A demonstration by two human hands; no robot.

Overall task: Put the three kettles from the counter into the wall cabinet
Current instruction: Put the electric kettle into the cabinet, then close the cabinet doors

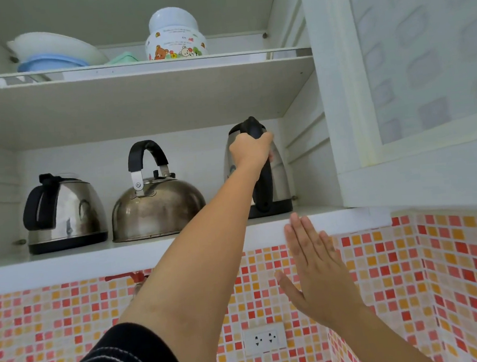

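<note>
— So where are the kettles?
— All three stand on the lower shelf (157,248) of the wall cabinet (309,158): a squat electric kettle (68,211) on the left, a domed stovetop kettle (159,207) in the middle, a tall electric kettle (277,177) on the right, upright by the side wall.
— And the hands?
— The left hand (250,150) is closed around the tall kettle's black handle. The right hand (315,269) is flat with fingers spread, holding nothing, in front of the shelf's front edge and the tiled wall (395,268).
— The cabinet door (412,81)?
— Swung open on the right.
</note>
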